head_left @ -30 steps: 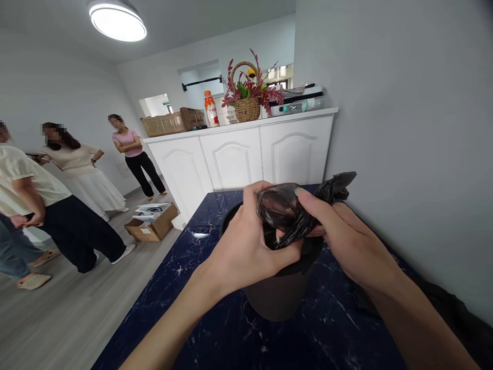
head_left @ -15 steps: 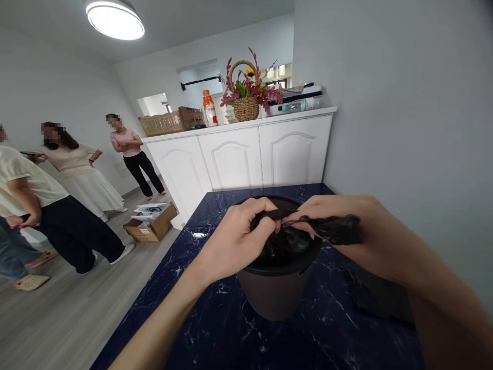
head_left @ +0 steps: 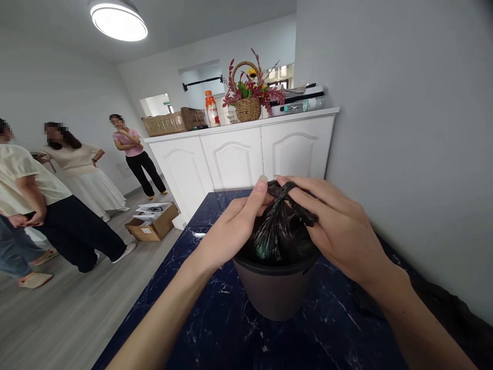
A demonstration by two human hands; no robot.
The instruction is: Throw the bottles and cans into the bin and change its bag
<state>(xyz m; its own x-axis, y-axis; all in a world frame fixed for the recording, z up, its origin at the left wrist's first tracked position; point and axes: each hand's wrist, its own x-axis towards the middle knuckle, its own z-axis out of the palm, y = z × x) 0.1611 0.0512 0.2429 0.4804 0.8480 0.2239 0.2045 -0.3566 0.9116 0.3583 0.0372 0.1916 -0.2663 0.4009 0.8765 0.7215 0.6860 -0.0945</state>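
Note:
A dark round trash can point(head_left: 271, 293) stands upright on the blue marbled table point(head_left: 215, 329). Inside it sits a black plastic bag point(head_left: 275, 236), its neck gathered and twisted above the rim; something greenish shows through it. My left hand point(head_left: 239, 221) grips the bag's neck from the left, its thumb pointing up. From the right, my right hand point(head_left: 335, 218) holds the twisted end, with a strand of plastic looped over its fingers. Some of the left fingers are hidden behind the bag.
More black plastic point(head_left: 442, 303) lies along the table's right side by the wall. Behind the table, a white cabinet point(head_left: 239, 159) carries a flower basket point(head_left: 248, 109), an orange-capped bottle point(head_left: 211, 109) and a brown crate point(head_left: 173, 121). A cardboard box point(head_left: 154, 226) and several people stand at left.
My hands have risen slightly, and the bag's twisted neck now stands upright between them. The loose end that hung over my right hand is now wrapped around the neck and fingers.

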